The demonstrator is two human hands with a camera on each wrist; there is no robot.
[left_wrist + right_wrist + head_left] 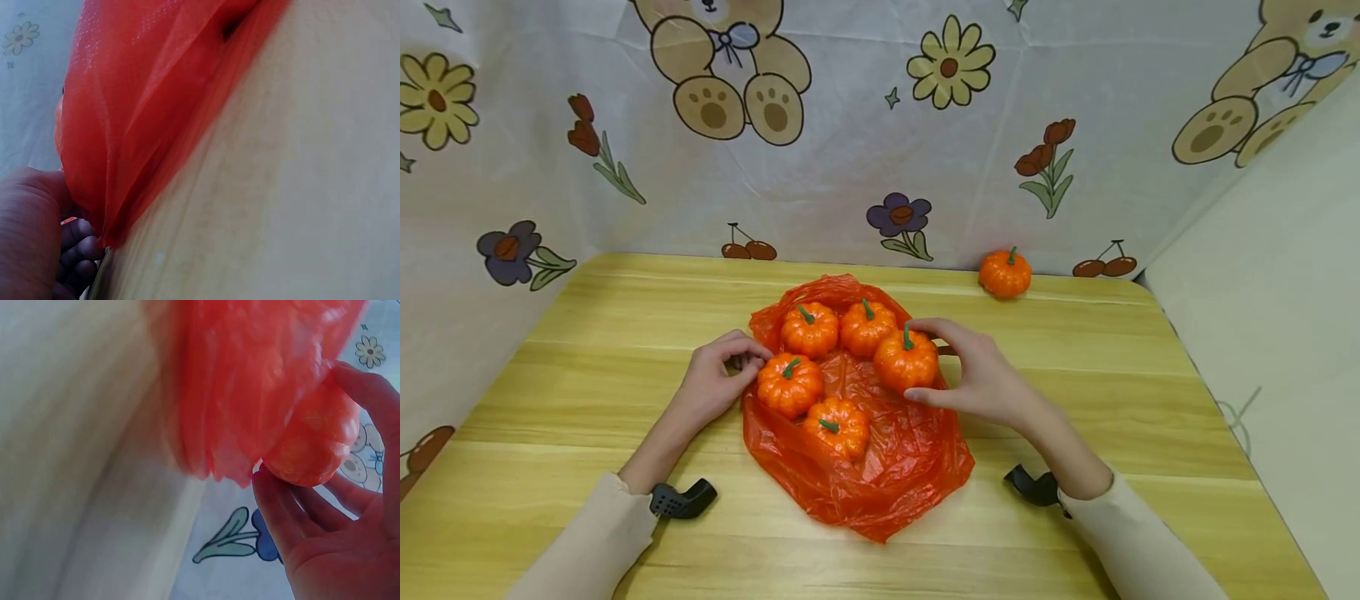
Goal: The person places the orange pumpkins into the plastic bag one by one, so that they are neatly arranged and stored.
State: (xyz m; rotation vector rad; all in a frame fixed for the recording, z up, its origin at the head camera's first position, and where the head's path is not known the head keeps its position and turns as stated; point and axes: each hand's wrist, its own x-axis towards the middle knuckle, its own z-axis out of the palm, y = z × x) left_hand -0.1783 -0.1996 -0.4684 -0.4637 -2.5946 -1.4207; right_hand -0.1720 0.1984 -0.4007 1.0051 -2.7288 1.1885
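Note:
A red plastic bag (pixel 880 500) lies spread on the table with several small orange pumpkins on it. My right hand (pixel 981 375) grips one pumpkin (pixel 906 362) at the bag's right side, thumb on the near side and fingers round the far side. In the right wrist view, that pumpkin (pixel 315 440) sits between thumb and fingers, partly behind the bag's edge. My left hand (pixel 718 375) pinches the bag's left edge, beside another pumpkin (pixel 790 385). The left wrist view has the bag (pixel 137 112) gathered at the fingers.
One more pumpkin (pixel 1004 273) stands at the table's back edge, right of the bag. The wooden table (pixel 1112 375) meets a printed cloth (pixel 842 167) behind and a white surface (pixel 1262 275) on the right.

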